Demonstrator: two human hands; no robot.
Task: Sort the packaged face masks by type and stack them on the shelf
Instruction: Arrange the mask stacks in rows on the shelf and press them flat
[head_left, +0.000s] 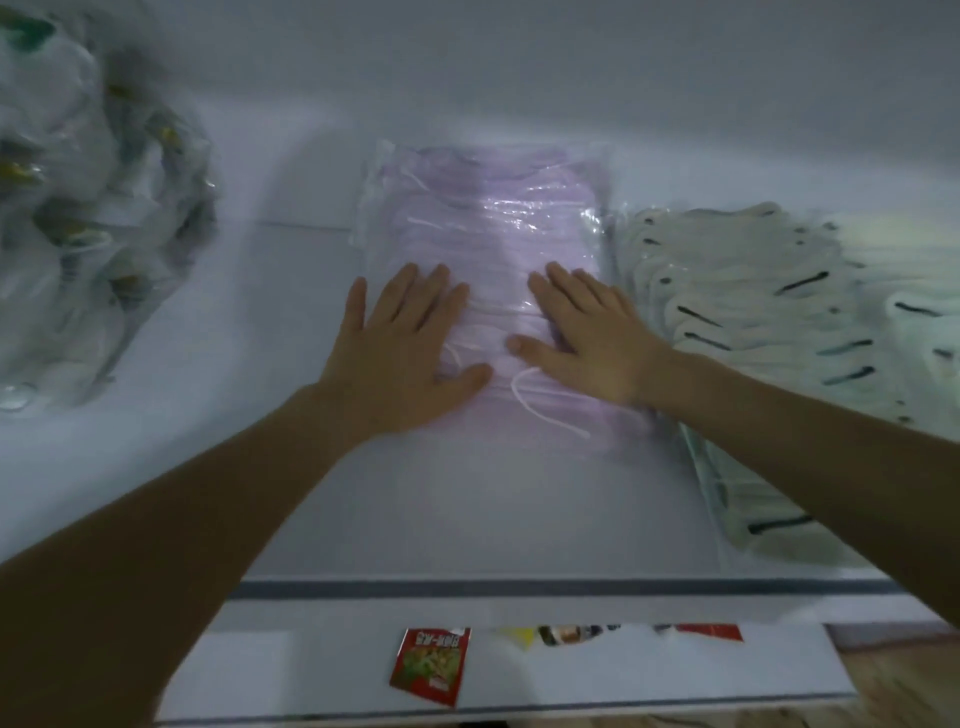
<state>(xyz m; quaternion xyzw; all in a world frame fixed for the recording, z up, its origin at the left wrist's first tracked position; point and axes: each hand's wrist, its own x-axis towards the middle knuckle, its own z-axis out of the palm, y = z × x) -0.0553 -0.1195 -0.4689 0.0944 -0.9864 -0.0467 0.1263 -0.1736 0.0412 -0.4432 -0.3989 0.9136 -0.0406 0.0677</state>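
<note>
Nearest the camera, below the shelf's front edge, I see a lower ledge (571, 670) with a red snack packet (430, 666) lying left of centre. A few more packets (623, 635) poke out from under the shelf, too cut off to read. Wood floor (909, 691) at bottom right.

Shelf (493, 519) above that: white, dark strip along its front edge. Both forearms reach in over that edge.

Left hand (400, 358): flat, palm down, fingers straight and spread, thumb out to the right. It presses the near-left part of the purple mask packs (493, 218), little finger past the stack's left edge. Gripping nothing.

Right hand (587, 338): same posture, flat and spread, palm down on the near-right part of the same stack, thumb pointing left. Thumbs are apart, not touching.

Purple stack sits mid-shelf, long side running front to back, clear wrap, white ear loops showing.

Just beside it, toward the shelf's right edge: white mask packs (753, 301) with dark marks, fanned and overlapping. Touching the purple stack or only very close, can't tell from my feed.

Left end of the shelf, well apart from the purple stack: a heap of bagged masks (88, 208) with green and yellow print, blurred.

Back wall (519, 62) behind it all, plain and pale.
</note>
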